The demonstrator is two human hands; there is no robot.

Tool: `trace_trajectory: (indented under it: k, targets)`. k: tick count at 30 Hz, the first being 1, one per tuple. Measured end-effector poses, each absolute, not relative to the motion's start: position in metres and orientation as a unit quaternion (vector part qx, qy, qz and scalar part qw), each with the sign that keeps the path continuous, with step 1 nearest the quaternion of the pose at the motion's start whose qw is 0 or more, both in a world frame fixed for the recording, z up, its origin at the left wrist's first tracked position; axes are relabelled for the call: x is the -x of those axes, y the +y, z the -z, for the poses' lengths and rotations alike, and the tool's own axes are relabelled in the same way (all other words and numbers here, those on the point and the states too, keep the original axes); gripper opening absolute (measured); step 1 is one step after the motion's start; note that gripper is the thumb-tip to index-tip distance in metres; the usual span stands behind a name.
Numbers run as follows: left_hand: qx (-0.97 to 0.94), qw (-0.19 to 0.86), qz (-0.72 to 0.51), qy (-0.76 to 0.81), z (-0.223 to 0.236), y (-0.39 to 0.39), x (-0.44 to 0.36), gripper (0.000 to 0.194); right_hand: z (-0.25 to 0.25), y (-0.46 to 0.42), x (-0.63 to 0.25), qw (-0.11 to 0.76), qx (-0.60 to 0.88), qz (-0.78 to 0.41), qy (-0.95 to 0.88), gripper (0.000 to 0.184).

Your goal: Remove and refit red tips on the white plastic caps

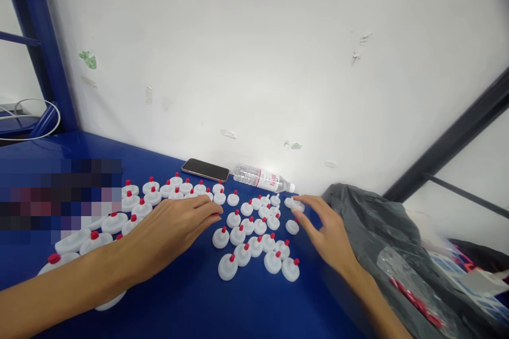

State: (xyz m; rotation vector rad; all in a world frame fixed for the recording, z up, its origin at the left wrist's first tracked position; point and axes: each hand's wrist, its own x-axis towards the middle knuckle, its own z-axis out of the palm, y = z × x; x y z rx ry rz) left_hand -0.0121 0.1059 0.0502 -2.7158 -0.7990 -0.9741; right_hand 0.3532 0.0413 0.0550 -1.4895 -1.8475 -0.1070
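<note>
Above the blue table, my left hand (185, 222) has its fingers pinched together, with a bit of a small red cap (217, 214) showing at the tips. My right hand (328, 230) grips a white round nozzle lid (297, 205) between thumb and fingers. Another nozzle lid (292, 228) with a red tip sits just below that hand. Several more red-tipped nozzle lids (260, 226) stand between my hands. A few pieces at the back, such as one white nozzle lid (275, 199), show bare white tips. My left forearm hides part of the group on the left.
A phone (205, 169) and a clear plastic bottle (262, 177) lie along the white wall (254, 63). At the right are a dark grey plastic bag (350, 212) and a clear bag of red pieces (415, 294). A blue post (55, 47) rises at the left.
</note>
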Motion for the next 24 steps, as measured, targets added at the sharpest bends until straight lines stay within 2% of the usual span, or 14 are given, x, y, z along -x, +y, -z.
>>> trace_trajectory:
  k: [5,10,13,16,20,24]
  targets:
    - [0.898,0.114,0.388,-0.174,-0.051,0.098,0.014,0.027,-0.055,0.03,-0.322,0.402,0.497,0.099,-0.762,0.016]
    - [0.904,0.125,0.389,-0.126,-0.058,0.084,0.014,0.03,-0.056,0.012,-0.278,0.376,0.37,0.106,-0.843,0.024]
    - [0.914,0.111,0.375,-0.108,-0.06,0.077,0.013,0.036,-0.062,0.003,-0.26,0.366,0.328,0.128,-0.862,0.019]
    - [0.92,0.094,0.368,-0.094,-0.061,0.071,0.012,0.035,-0.066,-0.002,-0.251,0.36,0.302,0.152,-0.87,0.015]
    - [0.914,0.12,0.376,-0.095,-0.066,0.064,0.012,0.038,-0.067,-0.004,-0.249,0.361,0.282,0.167,-0.873,0.015]
    - [0.913,0.114,0.382,-0.089,-0.069,0.062,0.011,0.038,-0.062,-0.007,-0.249,0.381,0.3,0.136,-0.864,0.019]
